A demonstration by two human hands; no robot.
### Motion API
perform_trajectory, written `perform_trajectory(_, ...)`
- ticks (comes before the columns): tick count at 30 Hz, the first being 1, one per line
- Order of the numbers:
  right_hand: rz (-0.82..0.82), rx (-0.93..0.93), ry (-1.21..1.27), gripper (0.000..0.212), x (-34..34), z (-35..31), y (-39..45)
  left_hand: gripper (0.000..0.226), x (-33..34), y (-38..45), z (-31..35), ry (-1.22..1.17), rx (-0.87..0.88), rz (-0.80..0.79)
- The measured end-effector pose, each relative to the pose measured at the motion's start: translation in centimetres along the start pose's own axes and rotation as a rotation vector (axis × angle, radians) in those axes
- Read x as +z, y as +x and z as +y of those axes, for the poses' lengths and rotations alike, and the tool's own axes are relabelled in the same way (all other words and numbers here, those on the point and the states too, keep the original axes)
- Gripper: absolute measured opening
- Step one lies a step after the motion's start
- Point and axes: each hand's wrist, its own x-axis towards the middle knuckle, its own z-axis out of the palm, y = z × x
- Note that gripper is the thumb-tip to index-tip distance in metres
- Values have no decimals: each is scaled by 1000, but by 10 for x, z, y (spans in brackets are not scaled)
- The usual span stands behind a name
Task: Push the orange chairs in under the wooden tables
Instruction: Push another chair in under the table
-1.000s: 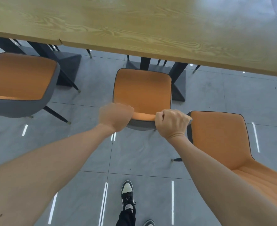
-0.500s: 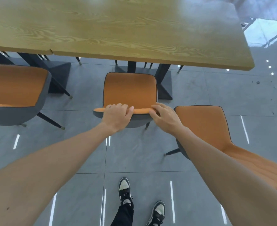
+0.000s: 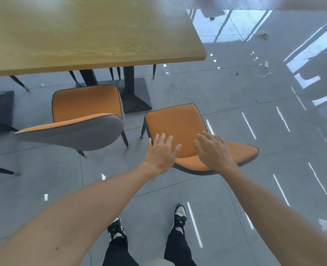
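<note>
Both hands reach for the next chair

Left hand (image 3: 161,152) and right hand (image 3: 213,150), grips spread, hover above the angled orange padded chair (image 3: 178,121); an uneven push may swing it wide of the wooden table (image 3: 187,54) corner.

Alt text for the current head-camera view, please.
Both hands, left hand and right hand, reach open toward the backrest of an orange chair standing clear of the wooden table. A second orange chair sits left of it, near the table's edge.
</note>
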Motion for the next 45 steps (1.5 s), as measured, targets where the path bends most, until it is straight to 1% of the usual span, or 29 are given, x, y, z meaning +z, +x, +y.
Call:
perform_trajectory(4,-19,18,16,45,12,76,-24,66,45,10,70,-9,-23,-48)
perform_trajectory(7,19,-39,31,30,26,127,-44,64,78,13,113,-14,-55,-114)
perform_trajectory(8,30,-73,41,29,29,141,-47,63,87,12,123,-34,-73,-127)
perform_trajectory(10,29,-139,33,33,31,156,-41,57,99,9,135,-69,-114,-101)
perform_trajectory(12,5,-190,-34,39,32,161,-27,49,108,6,137,-53,-122,-20)
perform_trajectory(14,5,-236,-93,41,37,160,-16,47,113,3,132,-22,-130,47)
perform_trajectory(15,38,-256,-98,41,41,160,-14,48,114,3,129,-16,-149,70)
perform_trajectory(19,271,-303,13,39,54,159,-5,54,119,14,115,-80,-204,131)
perform_trajectory(21,329,-307,19,40,58,153,5,52,116,20,108,-126,-199,183)
perform_trajectory(26,326,-274,53,40,56,115,46,47,84,47,80,-193,-256,295)
perform_trajectory(30,296,-240,67,39,55,74,91,53,49,81,41,-155,-311,332)
perform_trajectory(35,264,-212,36,41,51,32,143,57,13,120,-6,-120,-277,340)
perform_trajectory(39,288,-206,35,38,47,0,186,58,-17,152,-40,-120,-233,384)
perform_trajectory(42,343,-218,37,35,39,-7,214,61,-34,175,-52,-119,-187,382)
perform_trajectory(45,305,-237,38,34,32,12,223,64,-31,186,-40,-49,-183,267)
